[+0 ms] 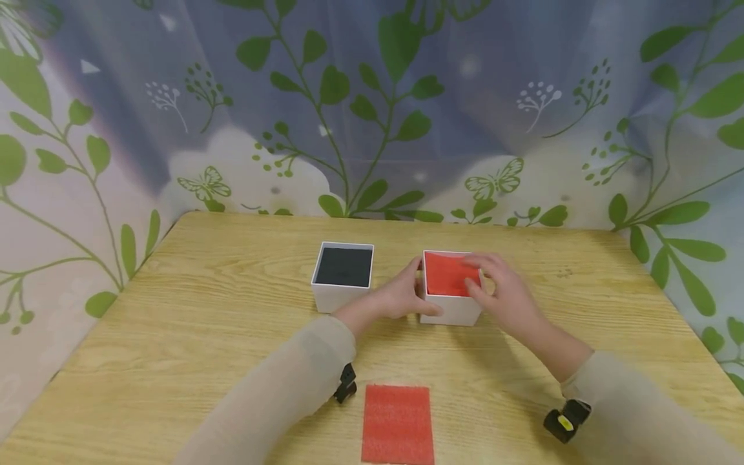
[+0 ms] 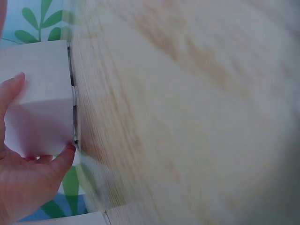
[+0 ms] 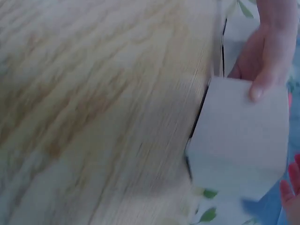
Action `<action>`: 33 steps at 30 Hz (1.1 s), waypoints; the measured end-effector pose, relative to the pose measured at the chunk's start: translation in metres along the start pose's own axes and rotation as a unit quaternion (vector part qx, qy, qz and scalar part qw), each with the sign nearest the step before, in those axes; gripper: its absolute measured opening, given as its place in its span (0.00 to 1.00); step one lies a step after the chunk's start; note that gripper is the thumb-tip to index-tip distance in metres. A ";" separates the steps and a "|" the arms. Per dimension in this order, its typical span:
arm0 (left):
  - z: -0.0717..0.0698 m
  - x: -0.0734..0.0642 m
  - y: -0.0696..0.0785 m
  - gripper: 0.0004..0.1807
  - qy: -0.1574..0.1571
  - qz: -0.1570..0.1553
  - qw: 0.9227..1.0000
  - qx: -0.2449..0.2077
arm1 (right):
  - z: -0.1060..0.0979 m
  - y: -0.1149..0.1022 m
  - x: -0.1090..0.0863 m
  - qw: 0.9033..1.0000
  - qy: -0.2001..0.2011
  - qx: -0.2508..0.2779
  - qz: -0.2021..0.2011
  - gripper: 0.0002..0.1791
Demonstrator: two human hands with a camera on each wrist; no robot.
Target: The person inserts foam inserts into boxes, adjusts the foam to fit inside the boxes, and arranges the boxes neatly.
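Note:
A white open-topped box [image 1: 450, 311] stands on the table with a red sheet [image 1: 446, 274] lying inside it near the rim. My left hand [image 1: 398, 297] grips the box at its left side, its thumb on the front face. Over the right rim reaches my right hand [image 1: 508, 300], fingers spread at the red sheet; whether every fingertip touches it I cannot tell. In the right wrist view the box [image 3: 239, 131] shows its plain front, with the left thumb on it and the right hand [image 3: 293, 190] at the right edge.
To the left stands a second white box [image 1: 340, 299] holding a black sheet [image 1: 345, 267]. Another red square sheet [image 1: 398, 423] lies flat near me on the wooden table [image 1: 203, 336]. A leaf-patterned curtain [image 1: 372, 129] hangs behind the table.

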State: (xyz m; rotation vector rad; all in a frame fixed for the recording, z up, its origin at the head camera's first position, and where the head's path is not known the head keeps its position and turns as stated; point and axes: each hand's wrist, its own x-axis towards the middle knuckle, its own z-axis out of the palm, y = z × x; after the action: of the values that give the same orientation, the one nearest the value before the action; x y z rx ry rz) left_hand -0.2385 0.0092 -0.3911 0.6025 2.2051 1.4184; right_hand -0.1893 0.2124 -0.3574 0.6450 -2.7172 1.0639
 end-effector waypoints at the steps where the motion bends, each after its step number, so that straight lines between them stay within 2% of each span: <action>1: 0.000 0.000 0.000 0.47 -0.002 0.001 1.000 -0.002 | 0.004 -0.004 -0.001 0.998 0.005 -0.039 -0.049 0.17; 2: 0.001 0.000 0.000 0.47 -0.002 0.003 1.000 -0.002 | 0.008 -0.008 -0.002 0.993 0.005 -0.076 -0.092 0.15; 4: 0.001 0.000 0.000 0.47 0.000 0.005 1.000 0.003 | 0.015 -0.014 -0.003 0.980 -0.004 -0.133 -0.151 0.13; 6: 0.001 0.000 0.000 0.46 -0.001 0.009 1.000 0.001 | 0.021 -0.019 -0.003 0.970 -0.003 -0.169 -0.173 0.12; 9: 0.001 0.001 -0.001 0.45 -0.005 0.012 1.000 -0.002 | 0.025 -0.021 -0.003 0.967 -0.001 -0.192 -0.167 0.11; 18: 0.001 0.001 -0.002 0.43 -0.010 0.014 0.999 -0.028 | 0.031 -0.022 0.000 0.965 0.015 -0.200 -0.171 0.11; 26: 0.001 0.002 -0.002 0.44 -0.008 0.018 1.000 -0.006 | 0.035 -0.022 0.002 0.957 0.032 -0.224 -0.181 0.13; 28: 0.001 0.003 -0.002 0.44 -0.007 0.019 1.000 0.001 | 0.034 -0.023 0.003 0.957 0.020 -0.228 -0.176 0.15; 29: 0.001 0.002 -0.002 0.44 -0.006 0.019 1.000 0.002 | 0.033 -0.024 0.004 0.961 0.006 -0.222 -0.164 0.15; 33: 0.001 0.001 -0.002 0.45 -0.004 0.006 1.000 0.010 | 0.024 -0.025 0.009 0.983 -0.056 -0.162 -0.072 0.17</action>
State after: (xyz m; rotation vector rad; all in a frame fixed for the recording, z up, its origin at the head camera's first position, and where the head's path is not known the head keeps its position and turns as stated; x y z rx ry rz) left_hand -0.2387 0.0094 -0.3932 0.6286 2.2162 1.3993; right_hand -0.1863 0.1768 -0.3575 0.8477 -2.7945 0.5510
